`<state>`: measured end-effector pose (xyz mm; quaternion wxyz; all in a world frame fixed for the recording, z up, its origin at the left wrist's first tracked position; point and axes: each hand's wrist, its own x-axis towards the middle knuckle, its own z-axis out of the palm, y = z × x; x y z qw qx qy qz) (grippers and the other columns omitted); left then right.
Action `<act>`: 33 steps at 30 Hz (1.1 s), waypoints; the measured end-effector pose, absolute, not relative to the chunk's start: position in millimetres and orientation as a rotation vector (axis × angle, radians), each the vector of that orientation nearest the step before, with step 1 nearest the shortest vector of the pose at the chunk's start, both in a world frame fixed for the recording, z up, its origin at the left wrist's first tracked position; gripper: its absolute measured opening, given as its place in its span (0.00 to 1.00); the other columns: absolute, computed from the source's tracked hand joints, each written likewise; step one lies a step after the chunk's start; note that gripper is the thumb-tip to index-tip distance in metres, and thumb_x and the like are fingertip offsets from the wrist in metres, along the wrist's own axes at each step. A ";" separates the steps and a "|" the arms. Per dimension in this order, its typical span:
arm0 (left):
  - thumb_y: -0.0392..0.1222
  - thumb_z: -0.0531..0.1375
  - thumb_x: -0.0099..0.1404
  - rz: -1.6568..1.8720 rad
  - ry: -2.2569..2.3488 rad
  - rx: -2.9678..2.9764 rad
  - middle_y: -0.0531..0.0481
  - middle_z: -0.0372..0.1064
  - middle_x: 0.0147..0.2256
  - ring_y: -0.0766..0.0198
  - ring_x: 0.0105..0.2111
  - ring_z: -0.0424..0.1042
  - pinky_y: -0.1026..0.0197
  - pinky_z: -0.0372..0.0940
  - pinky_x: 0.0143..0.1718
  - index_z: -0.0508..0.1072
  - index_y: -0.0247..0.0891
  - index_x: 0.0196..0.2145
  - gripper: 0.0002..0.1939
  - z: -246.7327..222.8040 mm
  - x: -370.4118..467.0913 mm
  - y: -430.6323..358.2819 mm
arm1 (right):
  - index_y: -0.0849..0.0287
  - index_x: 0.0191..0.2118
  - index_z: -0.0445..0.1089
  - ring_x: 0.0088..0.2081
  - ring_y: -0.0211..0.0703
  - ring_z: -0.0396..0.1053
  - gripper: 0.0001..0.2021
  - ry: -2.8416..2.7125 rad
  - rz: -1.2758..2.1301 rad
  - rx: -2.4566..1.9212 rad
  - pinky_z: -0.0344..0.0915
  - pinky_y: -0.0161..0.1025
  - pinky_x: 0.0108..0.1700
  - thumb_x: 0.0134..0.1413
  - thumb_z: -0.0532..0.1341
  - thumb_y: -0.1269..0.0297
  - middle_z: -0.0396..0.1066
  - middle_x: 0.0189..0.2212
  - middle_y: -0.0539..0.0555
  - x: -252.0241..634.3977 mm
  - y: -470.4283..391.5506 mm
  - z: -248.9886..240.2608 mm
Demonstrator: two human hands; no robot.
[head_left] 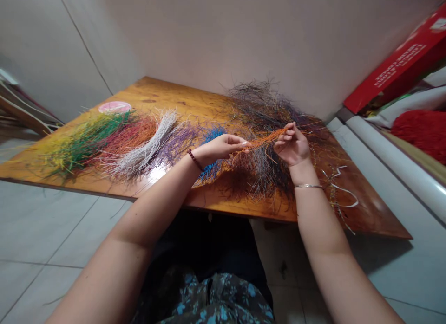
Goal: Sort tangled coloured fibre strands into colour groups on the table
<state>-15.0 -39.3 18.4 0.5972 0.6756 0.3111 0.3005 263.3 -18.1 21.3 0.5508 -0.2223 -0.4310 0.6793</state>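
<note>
A thin bundle of orange strands (pixel 265 139) is stretched between my two hands above the table. My left hand (pixel 228 146) pinches its left end between thumb and fingers. At the other end, my right hand (pixel 293 145) has its fingertips closed on the strands, palm turned up. Beneath them lies a tangled heap of dark and grey strands (pixel 261 110). Close to my left hand is a blue bundle (pixel 211 168). Further left lie purple strands (pixel 177 140), a white bundle (pixel 149 145), red and orange strands (pixel 121 138), and green and yellow strands (pixel 83 140).
The wooden table (pixel 195 103) stands against a wall. A pink round item (pixel 114 106) sits at its back left. White string (pixel 348 196) lies at the right. Beyond that edge are a white roll (pixel 393 161), a red box (pixel 393 66) and red material (pixel 421 133).
</note>
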 end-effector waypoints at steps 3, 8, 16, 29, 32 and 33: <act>0.58 0.66 0.62 0.664 0.701 1.505 0.48 0.73 0.34 0.74 0.23 0.56 0.68 0.46 0.21 0.80 0.35 0.38 0.20 17.0 -17.8 -38.0 | 0.47 0.33 0.72 0.23 0.28 0.70 0.06 -0.978 1.600 -0.533 0.69 0.29 0.28 0.64 0.62 0.59 0.70 0.21 0.39 265.7 -17.6 21.4; 0.57 0.65 0.63 0.641 0.682 1.359 0.45 0.76 0.38 0.75 0.23 0.59 0.68 0.46 0.20 0.80 0.36 0.38 0.20 15.6 -20.1 -35.7 | 0.47 0.32 0.72 0.22 0.30 0.69 0.12 -0.916 1.533 -0.660 0.67 0.30 0.27 0.68 0.56 0.58 0.70 0.21 0.41 268.7 -17.3 23.1; 0.53 0.67 0.63 0.575 0.641 1.200 0.44 0.75 0.36 0.73 0.25 0.65 0.71 0.46 0.18 0.81 0.35 0.38 0.16 17.5 -18.7 -37.7 | 0.47 0.34 0.72 0.24 0.30 0.71 0.09 -1.036 1.516 -0.616 0.69 0.30 0.28 0.66 0.59 0.56 0.69 0.20 0.41 273.6 -14.7 21.1; 0.53 0.69 0.60 0.554 0.660 1.306 0.51 0.66 0.28 0.75 0.21 0.56 0.70 0.44 0.17 0.75 0.34 0.32 0.18 22.4 -17.4 -44.0 | 0.50 0.33 0.71 0.22 0.25 0.69 0.07 -0.905 1.651 -0.518 0.69 0.27 0.28 0.64 0.62 0.61 0.69 0.20 0.38 265.1 -21.5 26.6; 0.54 0.69 0.59 0.584 0.717 1.356 0.53 0.62 0.27 0.74 0.22 0.56 0.70 0.46 0.18 0.74 0.36 0.33 0.17 18.7 -17.6 -41.5 | 0.49 0.32 0.72 0.22 0.28 0.70 0.08 -0.925 1.606 -0.567 0.69 0.29 0.27 0.65 0.61 0.60 0.70 0.20 0.40 267.1 -19.9 25.6; 0.54 0.69 0.59 0.596 0.731 1.373 0.54 0.61 0.27 0.74 0.22 0.56 0.70 0.46 0.19 0.74 0.37 0.34 0.18 17.4 -18.0 -40.5 | 0.48 0.32 0.72 0.22 0.29 0.70 0.09 -0.922 1.593 -0.590 0.69 0.30 0.27 0.65 0.60 0.59 0.70 0.20 0.40 268.2 -19.0 25.1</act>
